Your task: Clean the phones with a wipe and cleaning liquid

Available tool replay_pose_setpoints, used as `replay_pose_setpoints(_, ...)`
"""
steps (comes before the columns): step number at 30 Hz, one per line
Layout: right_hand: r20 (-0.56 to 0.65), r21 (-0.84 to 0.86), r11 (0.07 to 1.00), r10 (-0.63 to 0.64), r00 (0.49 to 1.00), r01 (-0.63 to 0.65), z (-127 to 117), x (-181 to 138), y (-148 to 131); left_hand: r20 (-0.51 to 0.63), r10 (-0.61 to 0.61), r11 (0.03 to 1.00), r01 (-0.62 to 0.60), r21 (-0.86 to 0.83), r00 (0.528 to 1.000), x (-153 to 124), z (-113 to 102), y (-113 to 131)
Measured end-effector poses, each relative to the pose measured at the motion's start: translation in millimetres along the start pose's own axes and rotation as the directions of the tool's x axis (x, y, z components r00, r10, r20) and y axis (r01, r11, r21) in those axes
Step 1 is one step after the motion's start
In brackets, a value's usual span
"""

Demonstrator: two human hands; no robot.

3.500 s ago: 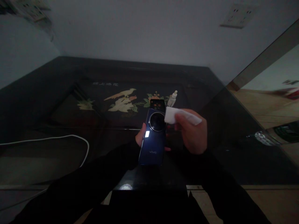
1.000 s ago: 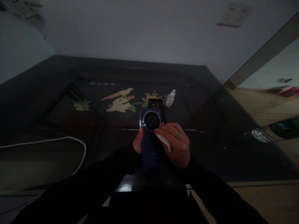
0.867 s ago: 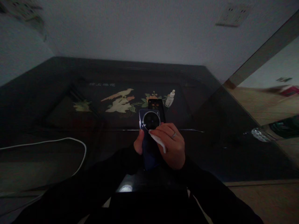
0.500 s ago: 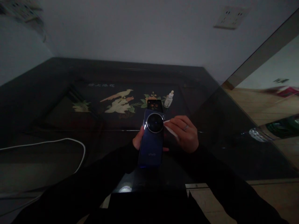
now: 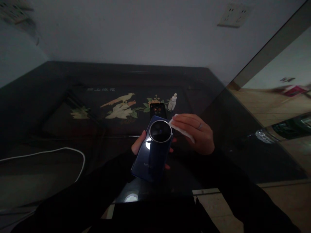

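Note:
My left hand (image 5: 137, 149) is wrapped round a dark blue phone (image 5: 152, 152), back side up, its big round camera ring (image 5: 160, 131) facing me. The phone is tilted, its top leaning right. My right hand (image 5: 196, 134) pinches a folded white wipe (image 5: 180, 128) between thumb and fingers, with the wipe's tip just right of the camera ring. A ring shows on one finger. Both hands hover above a dark glass-topped table (image 5: 48, 106).
A second black phone (image 5: 157, 111) and a small white dropper bottle (image 5: 172, 102) stand on the table behind my hands. A white cable (image 5: 60, 152) loops at the left. The table has an inlaid bird picture (image 5: 119, 106). A wall socket (image 5: 233, 14) hangs above; tiled floor lies to the right.
The wipe moved from rubbing the camera ring's lower right edge to its upper right side. My left hand tilted the phone's top to the right and brought it nearer.

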State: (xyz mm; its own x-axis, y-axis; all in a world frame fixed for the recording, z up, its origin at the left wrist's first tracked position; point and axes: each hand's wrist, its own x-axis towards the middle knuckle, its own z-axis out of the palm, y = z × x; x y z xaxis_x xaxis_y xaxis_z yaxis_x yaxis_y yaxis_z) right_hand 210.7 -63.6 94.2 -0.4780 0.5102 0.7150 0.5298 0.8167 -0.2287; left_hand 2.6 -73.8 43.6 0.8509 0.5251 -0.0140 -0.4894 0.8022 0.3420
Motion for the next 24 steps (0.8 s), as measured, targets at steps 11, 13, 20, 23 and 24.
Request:
replay_pose_setpoints(11, 0.221, 0.044, 0.993, -0.120, 0.968, 0.113, -11, -6, 4, -0.016, -0.036, 0.995, 0.034, -0.090, 0.999, -2, 9, 5)
replay_pose_setpoints(13, 0.209, 0.042, 0.994, -0.111, 0.972, 0.104, -8, -12, -1, -0.058, 0.004, 0.996, -0.009, -0.089, 0.998, -2, 6, 2)
replay_pose_setpoints(20, 0.206, 0.125, 0.987, -0.122, 0.971, 0.098, 7, -30, -29, -0.132, 0.048, 0.999, -0.049, 0.001, 0.990, 4, -3, 3)
replay_pose_setpoints(23, 0.071, 0.216, 0.974, 0.054, 0.996, -0.068, 0, -26, -35, -0.084, 0.067, 0.997, -0.064, 0.040, 0.994, 4, 2, 2)
replay_pose_setpoints(24, -0.040, 0.208, 0.964, 0.177, 0.983, -0.165, -3, -22, -35, -0.062, 0.072, 0.997, -0.069, 0.045, 0.995, 4, 4, 2)
